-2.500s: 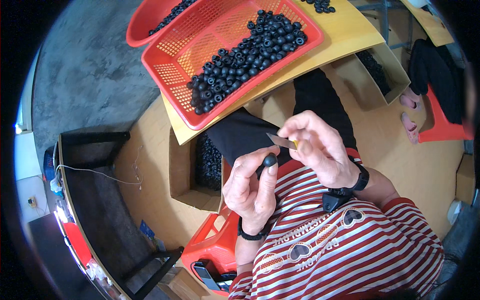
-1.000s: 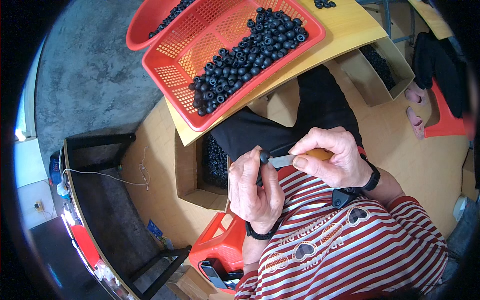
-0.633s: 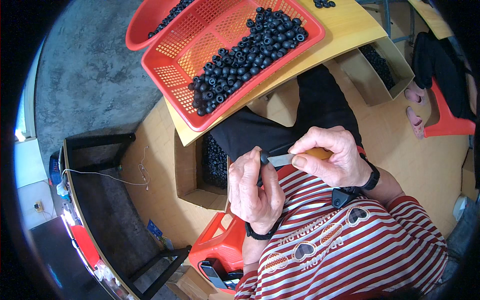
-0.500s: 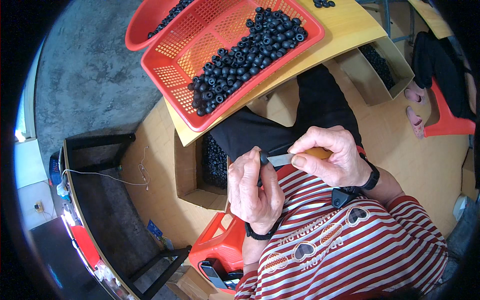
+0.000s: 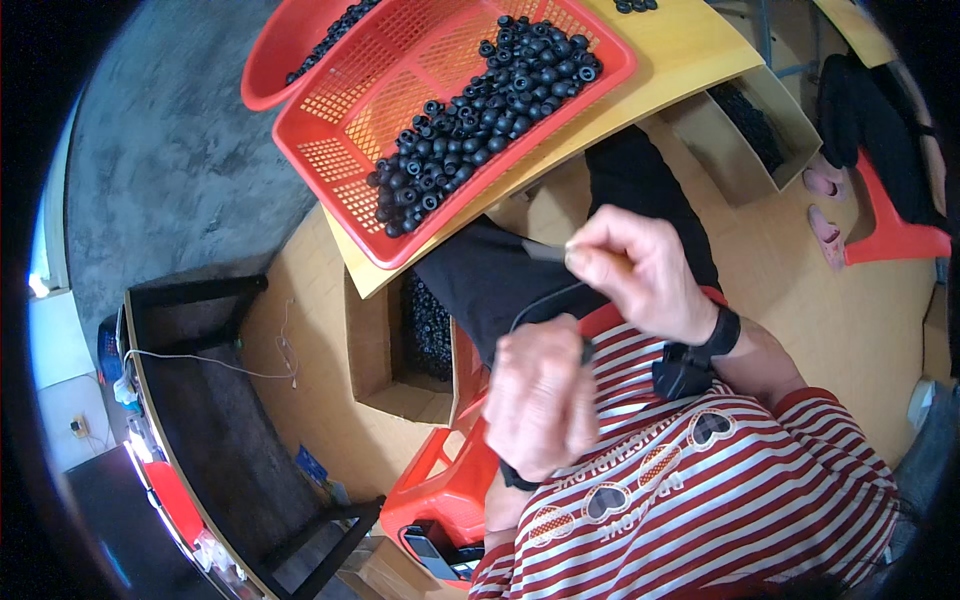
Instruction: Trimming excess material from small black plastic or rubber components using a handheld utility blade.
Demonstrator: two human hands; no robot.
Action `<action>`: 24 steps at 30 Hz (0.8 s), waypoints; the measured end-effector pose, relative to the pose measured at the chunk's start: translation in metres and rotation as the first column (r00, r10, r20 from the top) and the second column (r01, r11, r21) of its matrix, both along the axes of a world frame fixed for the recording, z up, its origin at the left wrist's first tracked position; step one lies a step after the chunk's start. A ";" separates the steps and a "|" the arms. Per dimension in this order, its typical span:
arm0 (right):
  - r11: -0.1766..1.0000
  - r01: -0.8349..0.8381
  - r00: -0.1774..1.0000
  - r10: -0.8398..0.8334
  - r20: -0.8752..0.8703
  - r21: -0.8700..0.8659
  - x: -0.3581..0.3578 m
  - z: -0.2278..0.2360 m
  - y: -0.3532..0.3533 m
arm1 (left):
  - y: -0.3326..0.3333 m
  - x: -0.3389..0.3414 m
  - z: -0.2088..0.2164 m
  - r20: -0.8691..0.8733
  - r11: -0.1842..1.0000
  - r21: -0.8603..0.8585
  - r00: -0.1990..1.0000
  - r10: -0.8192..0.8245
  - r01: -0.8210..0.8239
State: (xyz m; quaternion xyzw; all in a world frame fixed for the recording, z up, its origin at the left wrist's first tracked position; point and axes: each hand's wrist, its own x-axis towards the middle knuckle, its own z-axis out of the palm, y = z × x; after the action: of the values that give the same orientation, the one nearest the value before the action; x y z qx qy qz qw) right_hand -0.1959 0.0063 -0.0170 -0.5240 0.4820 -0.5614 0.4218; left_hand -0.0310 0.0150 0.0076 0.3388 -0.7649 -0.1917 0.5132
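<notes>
My left hand, smeared by motion and turned with its back up, is closed in front of my striped shirt. A small black round part just shows at its fingertips. Farther off and to the right, my right hand is closed on a knife; its thin grey blade points left over my dark trousers, and the hand hides the handle. Blade and black part are apart. Beyond my hands, a red plastic basket with many similar black hollow parts rests on the wooden table.
A red basin adjoins the basket. Cardboard boxes with black pieces stand below the table, one on the left and one on the right. A red stool is by my left arm; another person's legs are at right.
My right hand has lifted the knife away from the black part, toward the table. My left hand has turned over and shifted slightly right and nearer my body.
</notes>
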 end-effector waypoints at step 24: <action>0.979 -0.172 0.983 0.163 -0.083 -0.112 0.001 0.028 0.020 | -0.002 0.004 -0.013 -0.201 0.969 0.209 0.964 0.174 -0.131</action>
State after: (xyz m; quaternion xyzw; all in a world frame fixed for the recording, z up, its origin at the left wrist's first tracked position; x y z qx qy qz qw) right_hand -0.1946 0.0260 0.0107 -0.6070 0.4171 -0.5319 0.4179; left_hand -0.0265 0.0126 -0.0057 0.4222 -0.6532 -0.2612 0.5718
